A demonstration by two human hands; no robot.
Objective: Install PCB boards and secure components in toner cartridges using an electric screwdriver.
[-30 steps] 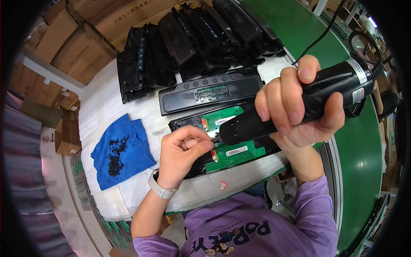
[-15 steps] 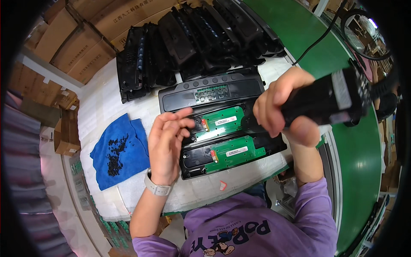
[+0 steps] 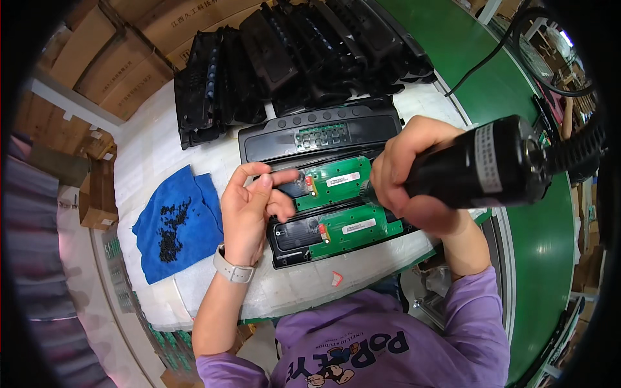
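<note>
My right hand (image 3: pixel 414 174) is wrapped round a black corded electric screwdriver (image 3: pixel 479 165). The tool leans left, its front end low by the upper green circuit board (image 3: pixel 333 180); the tip is mostly hidden by my fingers. My left hand (image 3: pixel 252 200) hovers over the left end of that board's black housing. Its index finger points right, the thumb presses against it and the other fingers curl; whatever they hold is too small to make out. Nearer me lies a second black housing with a green circuit board (image 3: pixel 356 227). Each board carries a white label and a red-and-white connector.
A blue cloth (image 3: pixel 145 242) with a heap of small black screws (image 3: pixel 171 236) lies at left. Behind the boards sits a black panel with buttons (image 3: pixel 265 143); several black housings (image 3: pixel 272 58) are stacked beyond it. A green surface (image 3: pixel 543 258) runs along the right.
My right hand has brought the screwdriver left and slightly down, nearer the upper board. My left index finger has stretched out to the right while the thumb closed against it.
</note>
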